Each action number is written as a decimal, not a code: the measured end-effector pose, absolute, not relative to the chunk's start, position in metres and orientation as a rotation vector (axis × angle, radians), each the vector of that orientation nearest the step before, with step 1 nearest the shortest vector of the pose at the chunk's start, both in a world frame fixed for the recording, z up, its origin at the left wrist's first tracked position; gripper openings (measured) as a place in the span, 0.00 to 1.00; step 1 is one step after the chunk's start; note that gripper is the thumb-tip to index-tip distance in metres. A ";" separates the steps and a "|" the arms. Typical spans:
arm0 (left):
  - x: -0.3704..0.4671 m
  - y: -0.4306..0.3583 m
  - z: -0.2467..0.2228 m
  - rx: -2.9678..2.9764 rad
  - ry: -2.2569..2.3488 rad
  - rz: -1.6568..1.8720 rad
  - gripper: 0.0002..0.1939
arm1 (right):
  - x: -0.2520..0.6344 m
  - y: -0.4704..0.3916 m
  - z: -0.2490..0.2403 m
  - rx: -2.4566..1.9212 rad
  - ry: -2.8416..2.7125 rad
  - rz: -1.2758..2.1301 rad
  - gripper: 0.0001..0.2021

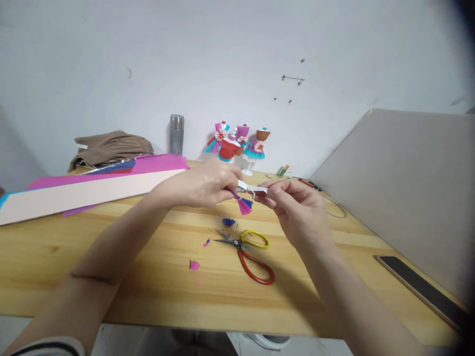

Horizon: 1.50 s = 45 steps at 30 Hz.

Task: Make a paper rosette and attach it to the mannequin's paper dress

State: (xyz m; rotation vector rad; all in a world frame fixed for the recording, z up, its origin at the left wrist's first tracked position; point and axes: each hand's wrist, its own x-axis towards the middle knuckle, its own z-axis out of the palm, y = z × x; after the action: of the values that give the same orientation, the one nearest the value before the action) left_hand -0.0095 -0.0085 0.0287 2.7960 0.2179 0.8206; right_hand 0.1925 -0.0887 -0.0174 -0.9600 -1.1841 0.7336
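My left hand (208, 183) is closed around a small pink and purple paper fan (245, 203), which hangs below its fingertips. A white strip (257, 189) spans the gap between both hands, and my right hand (299, 205) pinches its right end. Under the hands, scissors (237, 243) with one yellow and one red handle lie on the wooden table (148, 282), blades pointing left. A dark blue pleated scrap (229, 222) rests just behind the blades. Nearer the front edge is a pink scrap (194, 265).
Small dressed mannequin figures (229, 147) and a grey flask (177, 134) stand by the wall. Long coloured paper sheets (92, 190) and brown cloth (111, 148) lie at left. A phone (423, 289) lies at right beside a grey panel (404, 183).
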 end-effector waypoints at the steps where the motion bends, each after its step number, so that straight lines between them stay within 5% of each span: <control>1: -0.009 -0.010 0.029 2.830 0.232 0.796 0.10 | 0.191 -0.088 -0.018 -0.965 -1.174 0.731 0.16; 15: 0.011 -0.018 0.015 3.010 0.417 0.818 0.13 | 0.181 -0.078 -0.024 -1.046 -1.193 0.556 0.09; 23: -0.007 0.017 0.023 2.615 0.178 0.834 0.07 | 0.193 -0.075 -0.016 -0.916 -1.087 0.798 0.18; 45: 0.000 0.003 0.022 2.739 0.134 0.727 0.06 | 0.202 -0.072 -0.008 -0.960 -1.158 0.900 0.18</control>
State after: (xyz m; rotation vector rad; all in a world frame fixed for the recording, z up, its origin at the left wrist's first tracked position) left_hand 0.0004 0.0034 0.0223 2.7390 0.1341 0.7271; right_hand 0.2021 -0.0724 -0.0075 -0.9605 -1.1584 0.9001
